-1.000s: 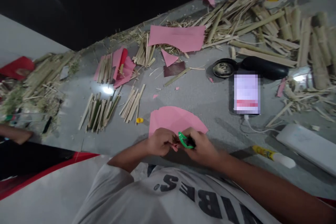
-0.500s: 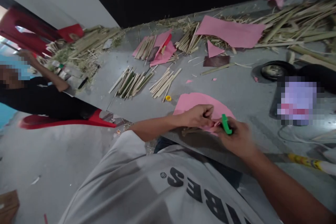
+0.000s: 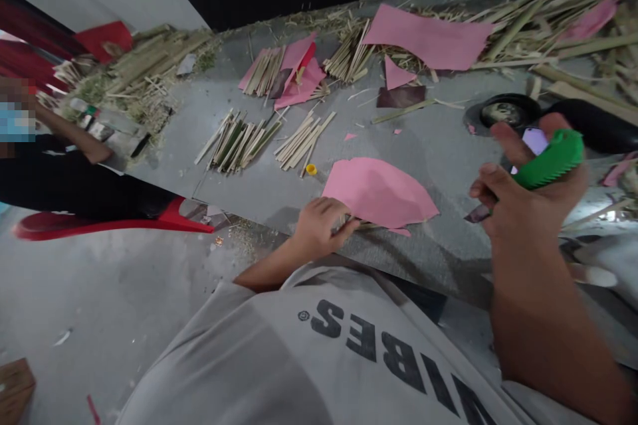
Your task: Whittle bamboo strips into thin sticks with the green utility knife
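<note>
My right hand is raised over the right side of the work surface, closed around a green utility knife. Its index finger and thumb are apart, and a dark flat tip shows below them. My left hand rests at the lower left edge of a curved pink paper sheet, fingers bent and thumb toward them. Thin sticks peek out under the paper beside that thumb. What the left fingers hold, if anything, is hidden.
Bundles of cut bamboo sticks and loose sticks lie beyond, near a yellow cap. Pink paper and bamboo strips line the wall. A black round dish is at right. Another person sits left by a red chair.
My right hand has moved right and up, away from the paper, with the knife. My left hand has shifted left and down to the paper's edge, uncovering the sheet.
</note>
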`<state>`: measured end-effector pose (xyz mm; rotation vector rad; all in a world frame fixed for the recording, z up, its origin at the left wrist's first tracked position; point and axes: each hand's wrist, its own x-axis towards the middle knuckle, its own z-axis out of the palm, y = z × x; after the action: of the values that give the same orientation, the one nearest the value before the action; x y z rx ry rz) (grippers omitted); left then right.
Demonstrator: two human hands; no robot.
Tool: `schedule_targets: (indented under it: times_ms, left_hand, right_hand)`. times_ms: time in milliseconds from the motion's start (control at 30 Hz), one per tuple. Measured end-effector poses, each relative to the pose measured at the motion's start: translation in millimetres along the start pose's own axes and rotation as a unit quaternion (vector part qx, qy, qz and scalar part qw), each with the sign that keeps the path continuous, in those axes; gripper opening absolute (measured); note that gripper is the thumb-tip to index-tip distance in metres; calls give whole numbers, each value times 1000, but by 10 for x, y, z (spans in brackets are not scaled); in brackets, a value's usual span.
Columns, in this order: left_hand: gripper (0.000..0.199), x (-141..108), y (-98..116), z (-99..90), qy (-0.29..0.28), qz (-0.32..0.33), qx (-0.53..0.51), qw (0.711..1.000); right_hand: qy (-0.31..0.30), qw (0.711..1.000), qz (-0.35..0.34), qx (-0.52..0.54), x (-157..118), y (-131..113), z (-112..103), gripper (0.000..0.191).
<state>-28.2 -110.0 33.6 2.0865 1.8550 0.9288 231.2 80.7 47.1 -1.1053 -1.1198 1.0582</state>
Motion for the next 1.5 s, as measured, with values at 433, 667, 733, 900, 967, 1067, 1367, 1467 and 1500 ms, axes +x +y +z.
schedule_targets:
  times_ms: [433,667,733,900,967,1067,1367,1467,1500]
  left_hand:
    - [130,-442,-233,376,-136,68,130,980]
    - [142,-588,-331,325,-138,43,128,981]
    - [138,-630,-335,337,-132,45,145,980]
    - [115,-687,-290,383,-106,42,191,975]
    - [106,-696,-277,397,-104,43,197,974]
    - [93,-707,-285,416,-107,67,188,974]
    - [51,-677,-294,380,-84,123,181,972]
    - [48,-657,-276,350,-99,113,177,973]
    - [49,-652,-270,339,-109,108,169,974]
  right_hand:
    - [-48,990,85,101,125,248,-52,78]
    - [-121,980,117,108,-1,95,244,71]
    - [-152,974,129,107,-33,-33,470,58]
    - [-249,943,212,67,-229,-220,1308,43]
    - [-279,933,223,55,-383,-161,1636,53]
    - [-317,922,219,26,-609,23,1975,70]
    - [-337,919,202,-25,-774,362,2135,77]
    - [-341,917,203,-40,-790,408,2135,75]
    - [-338,918,202,-39,-793,419,2135,75]
